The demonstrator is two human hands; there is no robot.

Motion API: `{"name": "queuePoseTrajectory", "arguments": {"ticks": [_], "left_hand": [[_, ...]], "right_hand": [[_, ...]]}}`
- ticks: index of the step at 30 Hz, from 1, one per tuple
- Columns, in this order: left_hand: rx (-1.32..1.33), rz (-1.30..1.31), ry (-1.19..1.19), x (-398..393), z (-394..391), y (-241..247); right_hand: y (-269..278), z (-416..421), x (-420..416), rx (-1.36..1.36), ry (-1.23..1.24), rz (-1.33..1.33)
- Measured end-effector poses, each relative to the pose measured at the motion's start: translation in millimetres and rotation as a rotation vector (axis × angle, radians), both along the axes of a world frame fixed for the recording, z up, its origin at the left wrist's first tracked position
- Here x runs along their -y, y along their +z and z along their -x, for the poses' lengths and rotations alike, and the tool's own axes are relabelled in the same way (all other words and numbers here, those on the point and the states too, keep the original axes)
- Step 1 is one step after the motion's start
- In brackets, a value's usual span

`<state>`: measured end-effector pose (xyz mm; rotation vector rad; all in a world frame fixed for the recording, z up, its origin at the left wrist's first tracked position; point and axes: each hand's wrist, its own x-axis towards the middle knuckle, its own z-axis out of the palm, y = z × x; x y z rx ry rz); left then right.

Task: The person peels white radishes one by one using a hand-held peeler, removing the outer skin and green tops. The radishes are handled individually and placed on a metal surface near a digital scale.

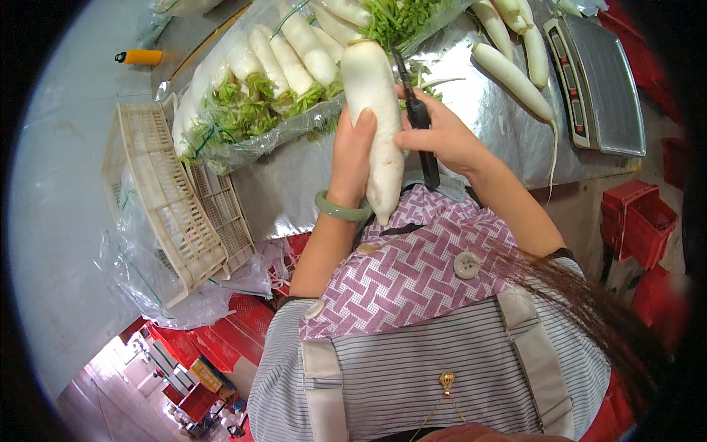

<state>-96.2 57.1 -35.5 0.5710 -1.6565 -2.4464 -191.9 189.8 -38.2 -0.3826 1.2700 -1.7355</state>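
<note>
A large white daikon radish (381,110) is upright before my apron, its cut, leafless top pointing away from me and its tapered root end towards me. My left hand (352,146) is wrapped around its left side, the thumb lying along the front. In my right hand (444,130) is a knife with a black handle (421,116), its dark, narrow blade pointing away from me. The right thumb reaches across to the daikon's right side. Behind my hands, a clear plastic bag (276,119) holds several daikons with trimmed green leaf stubs.
Loose daikons (513,80) lie on the metal table (458,110) at right, beside a digital scale (607,88). Leafy scraps (428,80) lie behind the knife. Plastic crates (171,204) stand at left, red baskets (635,218) at right. An orange cylindrical object (142,57) is at upper left.
</note>
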Motion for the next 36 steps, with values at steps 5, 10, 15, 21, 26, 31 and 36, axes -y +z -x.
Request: {"name": "queuePoseTrajectory", "arguments": {"ticks": [5, 10, 15, 21, 26, 31, 36], "left_hand": [[-0.032, -0.544, -0.056, 9, -6, -6], [-0.119, -0.655, -0.092, 14, -4, -3], [-0.081, -0.599, -0.129, 5, -3, 3], [0.072, -0.438, -0.272, 4, -8, 3], [0.097, -0.442, -0.354, 3, -27, -2], [-0.07, -0.636, -0.395, -2, -43, -22], [0.081, -0.453, -0.25, 10, -60, -30]], "right_hand": [[-13, 19, -9, 0.062, -0.225, 0.047], [2, 12, -6, -0.095, -0.232, -0.112], [7, 17, 10, -0.03, -0.197, 0.057], [9, 20, 14, 0.107, -0.07, 0.093], [-4, 17, 7, 0.216, -0.158, 0.149], [2, 15, -6, -0.043, -0.084, -0.106], [-32, 40, -96, -0.339, 0.001, -0.576]]}}
